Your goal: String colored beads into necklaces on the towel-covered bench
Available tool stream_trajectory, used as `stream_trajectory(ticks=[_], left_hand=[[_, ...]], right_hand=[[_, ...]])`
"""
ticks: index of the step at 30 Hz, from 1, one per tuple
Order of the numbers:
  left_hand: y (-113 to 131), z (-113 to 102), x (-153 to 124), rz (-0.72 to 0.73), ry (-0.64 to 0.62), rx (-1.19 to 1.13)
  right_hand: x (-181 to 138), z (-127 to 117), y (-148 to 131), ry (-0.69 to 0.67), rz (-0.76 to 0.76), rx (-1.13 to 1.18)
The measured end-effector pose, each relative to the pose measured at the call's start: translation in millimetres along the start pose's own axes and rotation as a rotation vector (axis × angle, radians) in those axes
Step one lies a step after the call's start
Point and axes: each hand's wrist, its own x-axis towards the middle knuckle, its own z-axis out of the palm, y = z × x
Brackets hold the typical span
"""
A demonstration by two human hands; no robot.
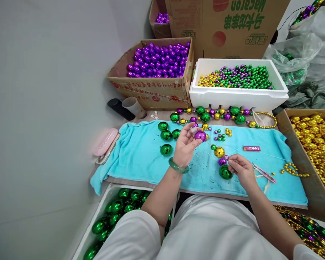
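The turquoise terry towel [141, 159] covered most of the low table, and the supplies ringed it: a brown cardboard box of shiny purple balls [158, 61] at eleven o'clock, a white foam box of small mixed green, gold and purple beads [234, 77] at one o'clock, and an open carton of gold beads [318, 141] at three. A white foam bin of large green balls [116, 213] sat at seven, by the person's knee.

A finished strand of mixed beads [219, 115] lay along the far edge of the towel. Four loose shiny green balls [166, 139] rested near ten o'clock.

The left hand [185, 146], a green jade bangle [178, 166] on its wrist, was closed round a glossy purple ball [200, 136], pinched at its fingertips above the towel's middle. The right hand [241, 168] pinched together on what looked like a thin thread, beside a short run of a gold ball [219, 152], a small purple bead [222, 161] and a big green ball [225, 172] lying on the towel.

To my eye, threading went best with the thread taut and low, the ball's hole turned toward the right hand, and the strung beads left resting on the cloth so nothing rolled. A pink-handled snip [264, 172] and a small red packet [251, 148] lay just to the right.
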Motion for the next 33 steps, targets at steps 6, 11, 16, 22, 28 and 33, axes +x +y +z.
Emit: stream_trajectory(ticks=[6,11,16,22,28,33], left_hand=[[3.2,4.2,-3.4,-0.112,-0.026,-0.09],[2.0,7.4,-4.7,-0.016,0.018,-0.025],[-4.2,11.8,-8.5,-0.087,-0.018,0.076],[-5.8,5.3,4.7,-0.038,0.024,0.258],[18.2,15.5,20.3,0.082,-0.063,0.514],[37.9,33.8,22.0,0.146,-0.12,0.543]], right_hand=[[0.8,-0.2,5.1,-0.053,0.089,0.131],[-0.2,3.8,5.5,-0.057,0.097,0.109],[0.0,11.0,1.7,-0.098,0.056,0.122],[4.6,17.2,-6.2,-0.203,0.068,0.098],[19.4,14.9,-9.7,-0.133,-0.101,-0.357],[27.7,25.5,-43.7,-0.06,-0.267,-0.244]])
